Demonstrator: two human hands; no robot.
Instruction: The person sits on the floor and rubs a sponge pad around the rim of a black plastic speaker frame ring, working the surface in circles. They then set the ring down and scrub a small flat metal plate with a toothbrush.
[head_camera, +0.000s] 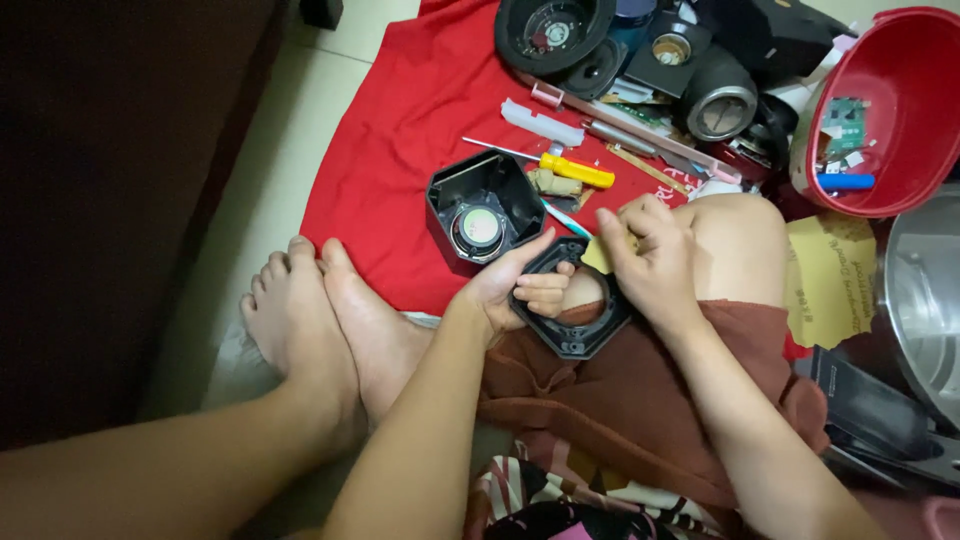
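Observation:
My left hand (515, 285) grips a black hexagonal frame ring (578, 335) by its left edge, holding it over my lap. My right hand (650, 255) has its fingers curled at the ring's upper right edge, pressing a small yellow piece (598, 255) against it. Just beyond the hands, a black hexagonal speaker housing (482, 207) with a round silver driver inside lies on the red cloth (400, 130).
A yellow-handled screwdriver (572, 170), a white plastic strip (541, 122) and small parts lie on the cloth. Black speaker parts (640, 50) are piled at the top. A red bowl (890, 110) with bits stands at right, beside a metal pot (925, 300). My bare feet (320, 320) rest at left.

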